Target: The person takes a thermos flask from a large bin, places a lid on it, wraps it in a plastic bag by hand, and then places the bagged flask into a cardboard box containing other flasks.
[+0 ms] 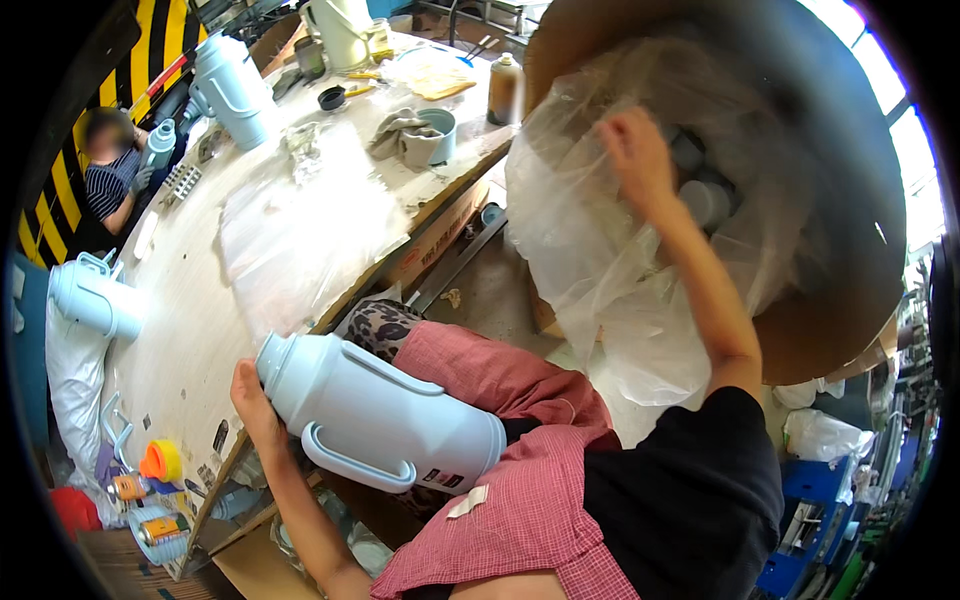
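A pale blue vacuum flask (397, 409) with two handles lies slanted across my lap, its neck toward the table. My left hand (257, 405) grips it around the neck end; some of the fingers are hidden behind it. Out to the right, my right hand (637, 161) is raised at the mouth of a large brown cardboard container (817, 330) lined with a clear plastic bag (577, 247). Motion blurs its fingers, so whether they pinch the plastic is unclear. Inside the bag are grey-white round pieces (705, 202), close to my right wrist.
On the worktable (180, 360) stand another flask (236, 90), a cup with a cloth (439, 139) and a spray can (505, 88). A further flask (97, 296) lies at the left edge, near orange tape rolls (160, 460). Across the table, a person (112, 180) holds a flask.
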`<state>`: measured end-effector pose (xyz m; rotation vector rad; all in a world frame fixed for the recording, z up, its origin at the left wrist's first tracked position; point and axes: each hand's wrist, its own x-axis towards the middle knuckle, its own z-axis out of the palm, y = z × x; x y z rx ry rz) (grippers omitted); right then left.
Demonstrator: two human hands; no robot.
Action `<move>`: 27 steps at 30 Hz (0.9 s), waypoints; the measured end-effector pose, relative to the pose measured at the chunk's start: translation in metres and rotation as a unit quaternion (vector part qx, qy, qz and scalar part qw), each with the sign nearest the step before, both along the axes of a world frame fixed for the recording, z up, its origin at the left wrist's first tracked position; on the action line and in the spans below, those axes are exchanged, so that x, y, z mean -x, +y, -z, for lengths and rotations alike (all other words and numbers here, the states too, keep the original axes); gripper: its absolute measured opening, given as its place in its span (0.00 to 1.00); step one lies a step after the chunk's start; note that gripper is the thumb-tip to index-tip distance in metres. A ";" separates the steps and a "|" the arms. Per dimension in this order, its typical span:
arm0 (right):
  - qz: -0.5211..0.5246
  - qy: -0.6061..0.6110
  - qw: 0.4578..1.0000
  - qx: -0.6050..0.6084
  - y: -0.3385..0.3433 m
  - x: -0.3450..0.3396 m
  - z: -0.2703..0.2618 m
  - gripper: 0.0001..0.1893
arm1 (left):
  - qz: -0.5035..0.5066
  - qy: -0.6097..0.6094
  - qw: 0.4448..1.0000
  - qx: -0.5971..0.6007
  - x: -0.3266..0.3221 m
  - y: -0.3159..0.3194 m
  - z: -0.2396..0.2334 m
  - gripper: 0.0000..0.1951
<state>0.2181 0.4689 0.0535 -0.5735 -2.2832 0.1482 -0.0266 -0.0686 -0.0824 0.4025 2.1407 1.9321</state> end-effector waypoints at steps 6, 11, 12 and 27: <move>0.131 -0.458 0.857 -0.199 0.169 -0.184 0.094 0.22 | 0.060 -0.085 0.982 -0.156 -0.012 0.019 0.005 0.27; 0.246 -0.254 0.925 -0.138 0.153 -0.158 0.067 0.39 | 0.134 -0.018 0.980 -0.146 -0.024 0.031 -0.003 0.31; 0.142 -0.098 0.984 -0.047 0.116 -0.130 0.042 0.37 | 0.111 0.016 0.987 -0.115 -0.028 0.026 -0.006 0.32; -0.674 -0.139 0.489 0.536 -0.270 0.223 0.047 0.20 | 0.043 0.026 0.982 -0.183 -0.068 0.058 -0.046 0.53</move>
